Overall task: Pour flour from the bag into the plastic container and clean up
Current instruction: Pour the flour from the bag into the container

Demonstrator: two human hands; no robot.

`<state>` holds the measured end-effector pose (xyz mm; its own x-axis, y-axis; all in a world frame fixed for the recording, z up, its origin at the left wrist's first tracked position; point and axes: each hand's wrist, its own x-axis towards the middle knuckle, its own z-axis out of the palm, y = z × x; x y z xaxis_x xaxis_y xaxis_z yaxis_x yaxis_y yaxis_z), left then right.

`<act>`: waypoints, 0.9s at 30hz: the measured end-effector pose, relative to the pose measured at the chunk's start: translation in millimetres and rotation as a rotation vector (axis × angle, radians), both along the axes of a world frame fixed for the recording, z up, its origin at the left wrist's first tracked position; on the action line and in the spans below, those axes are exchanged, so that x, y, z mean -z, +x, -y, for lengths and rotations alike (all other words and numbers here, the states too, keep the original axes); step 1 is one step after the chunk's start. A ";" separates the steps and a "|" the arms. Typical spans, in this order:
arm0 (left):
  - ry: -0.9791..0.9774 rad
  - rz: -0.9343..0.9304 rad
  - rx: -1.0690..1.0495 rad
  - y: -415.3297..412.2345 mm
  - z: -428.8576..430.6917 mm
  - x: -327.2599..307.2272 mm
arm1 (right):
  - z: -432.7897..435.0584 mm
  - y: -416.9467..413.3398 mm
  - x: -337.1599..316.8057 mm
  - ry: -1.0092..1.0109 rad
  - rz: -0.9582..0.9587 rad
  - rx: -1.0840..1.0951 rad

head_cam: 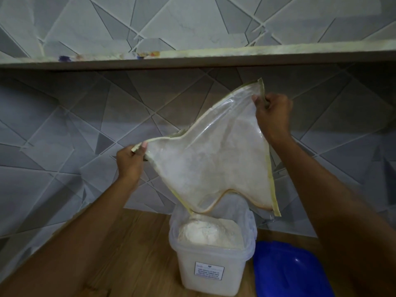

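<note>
Above the plastic container (188, 279), at 12 o'clock: bag (210, 151), inverted, mouth down, nearly empty.
Left hand (130, 161): pinches its 9 o'clock corner.
Right hand (273, 112): grips its 1 o'clock corner.
Handling: likely light, limp, slippery; hold seamed corners.

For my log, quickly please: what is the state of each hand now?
Left hand: pinches one raised corner of the bag.
Right hand: grips the other raised corner of the bag.

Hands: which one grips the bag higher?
The right hand, nearer the shelf; the left hand grips the bag at a lower corner.
</note>
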<state>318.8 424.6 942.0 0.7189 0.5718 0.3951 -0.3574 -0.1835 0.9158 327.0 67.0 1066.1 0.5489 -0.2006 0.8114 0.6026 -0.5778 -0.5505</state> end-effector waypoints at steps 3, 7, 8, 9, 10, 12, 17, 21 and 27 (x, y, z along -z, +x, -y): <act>0.033 -0.003 -0.021 3.0 -7.1 -6.9 | 3.6 -4.6 -5.3 -0.092 0.030 0.064; -0.004 0.020 -0.023 5.7 -6.2 -12.7 | 8.4 -5.3 -6.3 -0.122 0.038 0.111; -0.014 0.010 -0.015 6.4 -6.8 -13.4 | 9.9 -3.6 -4.5 -0.101 0.031 0.110; -0.027 0.003 -0.005 6.8 -8.6 -14.0 | 11.1 -2.3 -2.7 -0.077 0.019 0.114; -0.037 -0.002 0.001 7.7 -10.7 -14.1 | 11.4 -1.7 -0.9 -0.079 0.006 0.123; -0.042 -0.013 0.024 8.8 -14.9 -14.2 | 13.5 -0.7 3.0 -0.088 -0.014 0.119; -0.052 -0.021 0.091 10.4 -17.5 -13.7 | 13.9 -7.3 5.9 -0.053 0.007 0.068; -0.078 -0.010 0.096 10.1 -12.5 -14.6 | 10.4 -10.5 6.5 -0.081 0.022 0.099; -0.133 0.021 0.058 11.5 -12.9 -11.4 | 9.1 -14.7 8.6 -0.129 0.010 0.046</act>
<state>330.3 437.5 953.4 0.7449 0.5778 0.3336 -0.3829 -0.0391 0.9230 312.3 57.9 1057.5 0.5334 -0.1192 0.8374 0.5788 -0.6705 -0.4641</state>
